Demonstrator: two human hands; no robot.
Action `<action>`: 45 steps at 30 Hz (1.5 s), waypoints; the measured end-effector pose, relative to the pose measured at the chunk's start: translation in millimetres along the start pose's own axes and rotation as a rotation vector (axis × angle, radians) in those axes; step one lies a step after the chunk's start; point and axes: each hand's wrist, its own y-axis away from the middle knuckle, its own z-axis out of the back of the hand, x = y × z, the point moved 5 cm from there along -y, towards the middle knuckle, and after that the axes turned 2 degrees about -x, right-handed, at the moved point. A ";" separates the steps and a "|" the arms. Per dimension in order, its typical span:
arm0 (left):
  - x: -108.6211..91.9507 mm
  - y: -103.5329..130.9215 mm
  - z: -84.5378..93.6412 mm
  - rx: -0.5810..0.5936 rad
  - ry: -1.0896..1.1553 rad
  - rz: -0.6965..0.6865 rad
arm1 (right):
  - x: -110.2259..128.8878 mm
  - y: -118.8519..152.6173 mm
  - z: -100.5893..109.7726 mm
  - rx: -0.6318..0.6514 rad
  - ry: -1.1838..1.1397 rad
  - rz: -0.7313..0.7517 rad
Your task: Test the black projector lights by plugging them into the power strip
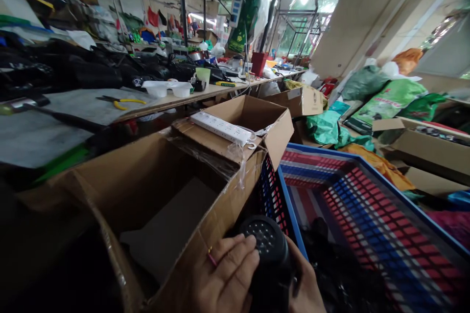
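Observation:
A black LED lamp [273, 244] with a round face of several small pale dots is held upright between my two hands, at the bottom centre. My left hand [227, 271], with a ring on one finger, lies against its left side, fingertips on the rim of the face. Along the right side, my right hand [306, 281] grips the body; most of its fingers are hidden behind the lamp. Just left stands an open cardboard box [216, 217]. To the right is a blue-rimmed plastic crate [293, 225] with a striped lining and dark items in its near end.
A white power strip [220, 128] rests on the flap of a second box [275, 139] ahead. The workbench [154, 107] on the left carries yellow-handled pliers [127, 102], a hammer [55, 112] and black goods. Bags [389, 102] and more boxes [433, 146] crowd the right.

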 end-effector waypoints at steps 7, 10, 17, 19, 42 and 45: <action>-18.0 0.2 -8.1 -0.078 -0.061 0.086 | -55.6 7.6 35.3 -0.025 0.116 -0.016; -15.8 2.6 -14.5 0.016 -0.129 0.148 | -57.2 10.7 38.4 -0.058 0.107 0.055; -20.0 2.6 -21.2 -0.151 -0.158 0.175 | -34.4 5.7 18.4 -0.012 0.061 0.005; -20.8 0.7 -21.7 -0.106 -0.168 0.193 | -42.4 5.8 23.8 -0.021 0.080 -0.016; 15.9 15.2 -25.6 0.590 0.007 0.327 | 24.2 -23.0 46.4 0.011 -0.012 -0.070; 38.7 5.5 -22.5 0.659 0.124 0.592 | 26.8 -16.5 100.5 0.067 0.121 -0.125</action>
